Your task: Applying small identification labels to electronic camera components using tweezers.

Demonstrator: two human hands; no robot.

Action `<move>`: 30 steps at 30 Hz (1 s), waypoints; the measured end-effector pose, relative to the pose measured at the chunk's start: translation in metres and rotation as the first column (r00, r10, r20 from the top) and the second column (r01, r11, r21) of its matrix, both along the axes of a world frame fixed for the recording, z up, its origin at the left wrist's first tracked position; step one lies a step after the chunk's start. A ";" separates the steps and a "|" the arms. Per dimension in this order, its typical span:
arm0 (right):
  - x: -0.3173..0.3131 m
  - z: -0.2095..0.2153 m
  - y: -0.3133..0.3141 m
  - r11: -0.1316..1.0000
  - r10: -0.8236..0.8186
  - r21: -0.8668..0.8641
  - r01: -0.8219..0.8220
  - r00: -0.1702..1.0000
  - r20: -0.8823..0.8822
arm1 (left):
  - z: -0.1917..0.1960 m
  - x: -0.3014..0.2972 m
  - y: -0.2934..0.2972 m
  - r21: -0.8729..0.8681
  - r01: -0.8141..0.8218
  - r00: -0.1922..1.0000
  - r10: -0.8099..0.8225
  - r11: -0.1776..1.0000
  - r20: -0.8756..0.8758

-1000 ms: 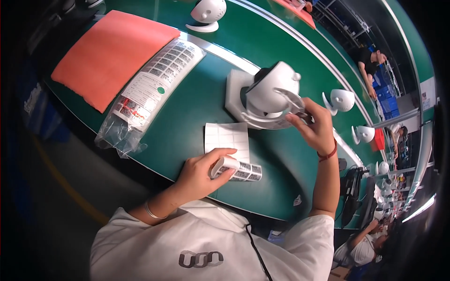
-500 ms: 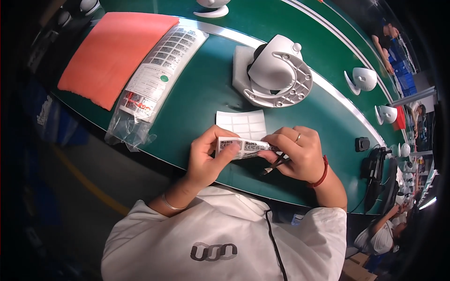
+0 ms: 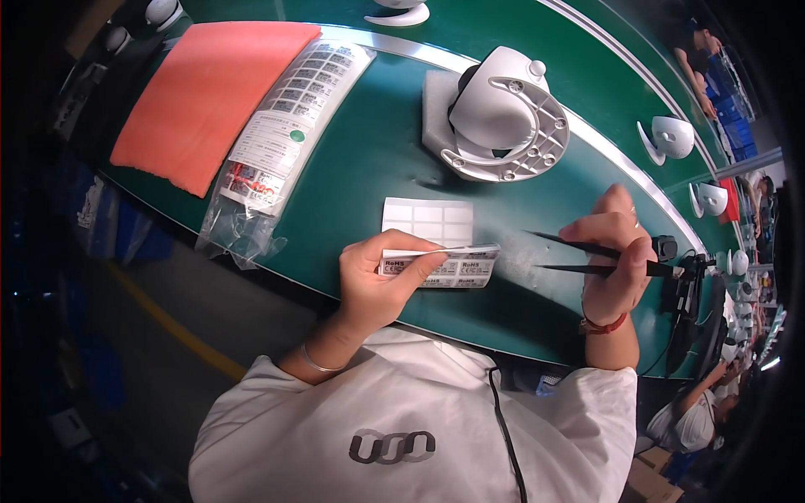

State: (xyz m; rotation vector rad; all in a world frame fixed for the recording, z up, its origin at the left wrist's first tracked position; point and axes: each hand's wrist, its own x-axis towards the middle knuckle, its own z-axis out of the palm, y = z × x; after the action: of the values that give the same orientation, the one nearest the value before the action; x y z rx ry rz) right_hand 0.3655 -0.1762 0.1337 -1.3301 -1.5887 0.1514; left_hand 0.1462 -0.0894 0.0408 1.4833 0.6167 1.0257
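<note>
My left hand (image 3: 375, 274) pinches a folded sheet of printed labels (image 3: 464, 269) near the table's front edge, thumb on its front face. To the right, my right hand (image 3: 619, 256) holds black tweezers (image 3: 579, 270), their two tips spread apart and pointing left toward the label sheet without touching it. Just behind the held sheet, a white sheet of blank rectangular stickers (image 3: 429, 220) lies flat on the table. Farther back, a white camera-like device (image 3: 496, 113) with a ribbed, ring-shaped base (image 3: 549, 126) lies tipped on a white foam block (image 3: 437, 121).
An orange foam sheet (image 3: 210, 101) and a clear bag of label sheets (image 3: 293, 126) lie at the left on the green table (image 3: 352, 159). More white devices (image 3: 671, 137) stand on the belt beyond a metal rail (image 3: 599, 159). A small black device (image 3: 664, 247) is at the right. Other people work at far right.
My right hand has let go of the label sheet, moved right and raised the tweezers with tips apart. My left hand keeps the sheet, now showing more of its printed face.
</note>
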 end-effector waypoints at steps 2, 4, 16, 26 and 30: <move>-0.001 -0.001 -0.008 0.990 0.058 -0.117 -0.084 0.977 -0.208 | -0.002 0.001 0.001 0.019 -0.014 1.000 0.014 1.000 0.013; -0.008 0.001 -0.007 0.974 0.059 -0.191 -0.121 0.951 -0.303 | -0.004 0.004 0.001 0.039 -0.025 0.999 0.024 0.999 0.027; -0.029 0.009 -0.001 0.935 0.188 -0.300 -0.190 0.981 -0.036 | -0.003 0.007 -0.002 -0.034 -0.015 0.996 0.018 0.999 0.092; -0.027 -0.001 0.005 0.962 0.226 -0.192 -0.194 0.961 0.158 | -0.008 0.010 -0.004 0.053 -0.029 0.997 0.025 0.998 0.070; -0.023 0.002 0.003 0.983 0.119 -0.159 -0.094 0.980 0.158 | -0.008 0.007 -0.005 0.169 0.003 1.000 -0.005 0.986 0.014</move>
State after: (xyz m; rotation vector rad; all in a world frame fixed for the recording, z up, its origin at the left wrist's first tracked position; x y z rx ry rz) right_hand 0.3426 -0.1736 0.1357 -1.4033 -1.8218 0.2357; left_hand 0.1529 -0.0945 0.0331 1.6224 0.5264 1.1069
